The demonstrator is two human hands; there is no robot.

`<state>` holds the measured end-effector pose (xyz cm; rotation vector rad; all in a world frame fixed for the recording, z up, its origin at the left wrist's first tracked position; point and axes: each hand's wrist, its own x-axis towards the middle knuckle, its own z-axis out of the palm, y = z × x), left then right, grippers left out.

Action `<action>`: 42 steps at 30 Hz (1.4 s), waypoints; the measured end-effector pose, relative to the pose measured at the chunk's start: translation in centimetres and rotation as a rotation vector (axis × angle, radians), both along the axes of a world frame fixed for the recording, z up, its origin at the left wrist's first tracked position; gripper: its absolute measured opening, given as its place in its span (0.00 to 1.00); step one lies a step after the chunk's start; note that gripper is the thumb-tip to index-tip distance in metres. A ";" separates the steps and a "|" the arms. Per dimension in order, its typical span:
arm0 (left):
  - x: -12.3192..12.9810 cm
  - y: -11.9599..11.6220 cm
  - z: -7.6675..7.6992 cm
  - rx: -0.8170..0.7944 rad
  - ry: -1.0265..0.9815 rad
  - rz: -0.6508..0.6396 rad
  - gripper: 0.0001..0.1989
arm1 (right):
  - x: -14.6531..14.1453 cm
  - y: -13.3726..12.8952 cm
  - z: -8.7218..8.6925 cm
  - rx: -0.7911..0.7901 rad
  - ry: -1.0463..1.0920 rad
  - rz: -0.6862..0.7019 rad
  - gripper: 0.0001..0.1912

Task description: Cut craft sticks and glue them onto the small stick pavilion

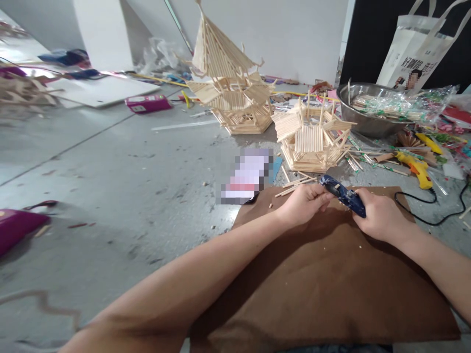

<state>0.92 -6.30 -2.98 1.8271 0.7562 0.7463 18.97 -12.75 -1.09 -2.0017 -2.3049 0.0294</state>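
Note:
My right hand (379, 215) is closed around one end of a dark blue hand tool (344, 196) with whitish bits stuck on it; its exact kind does not show clearly. At the tool's far end, my left hand (303, 203) has its fingers pinched together, and whatever is between them is hidden. Both hands are above a brown sheet (331, 284). Just beyond them stands a small six-sided stick model (312, 137) with slanted roof panels. Loose wooden sticks (294, 185) lie in front of it.
A taller stick pagoda (231, 73) stands behind, left of a metal bowl (375, 122) of wrapped sticks. A yellow glue gun (415, 169) with a black cord lies at right. A phone (246, 176) is beside the sheet. Purple boxes (147, 104) sit on the grey floor.

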 end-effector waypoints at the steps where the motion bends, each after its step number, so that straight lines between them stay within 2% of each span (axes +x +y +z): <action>1: 0.1 0.0 -0.1 -0.011 -0.004 0.012 0.16 | 0.0 0.0 0.0 -0.011 -0.008 -0.011 0.18; 9: 0.2 0.2 -0.3 -0.007 -0.002 -0.008 0.16 | -0.2 0.3 0.0 -0.047 -0.042 -0.094 0.14; 15: -0.3 0.6 0.8 -0.022 0.005 0.105 0.14 | 1.2 0.8 -0.4 0.125 -0.080 -0.150 0.18; 20: -1.6 1.7 2.8 -0.183 -0.239 0.306 0.09 | 2.3 1.5 -0.9 0.128 -0.081 -0.182 0.20; 23: -2.3 2.4 3.8 -0.303 -0.395 0.334 0.06 | 2.3 1.5 -1.0 0.109 -0.096 -0.142 0.21; 25: -2.6 2.8 4.0 -0.332 -0.427 0.337 0.06 | 2.2 1.4 -1.1 0.110 -0.104 -0.121 0.22; 31: -3.3 4.3 3.6 -0.295 -0.311 0.387 0.05 | 2.4 1.4 -1.5 0.092 -0.133 -0.097 0.23; 34: -3.6 4.9 3.5 -0.304 -0.252 0.426 0.09 | 2.3 1.4 -1.6 0.089 -0.144 -0.077 0.22; 42: -3.5 5.5 3.4 -0.342 -0.153 0.524 0.12 | 2.2 1.3 -1.8 0.114 -0.176 -0.049 0.20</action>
